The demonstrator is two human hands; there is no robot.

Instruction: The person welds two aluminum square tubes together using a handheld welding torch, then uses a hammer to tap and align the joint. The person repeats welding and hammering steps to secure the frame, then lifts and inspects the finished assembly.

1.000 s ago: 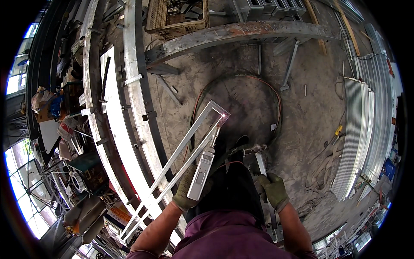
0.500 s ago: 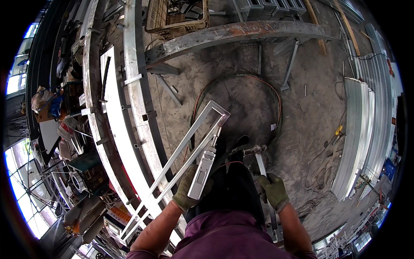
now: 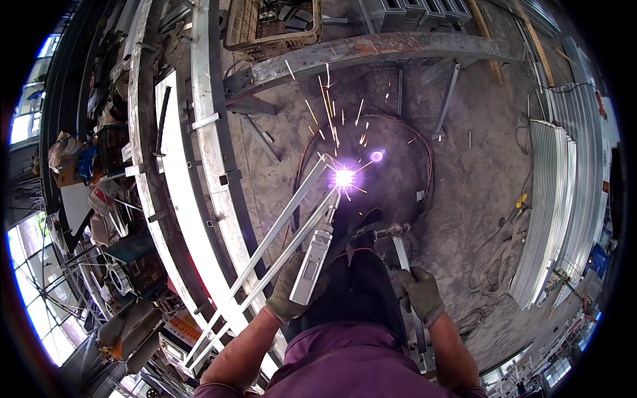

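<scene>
Bright sparks [image 3: 331,109] fly at the corner of a thin metal frame [image 3: 285,213].

The frame is long, silver and shiny. It slants on the left side, and its near part crosses over long pale beams [image 3: 206,79]. A purple-white light [image 3: 344,178] hides its far corner, so I cannot see that spot. The tip of a gray, boxy torch [image 3: 310,262] points at the light. The gloved left hand [image 3: 285,292] curls around the torch. The right hand [image 3: 422,294], gloved too, is wrapped around a hammer [image 3: 401,254].
</scene>
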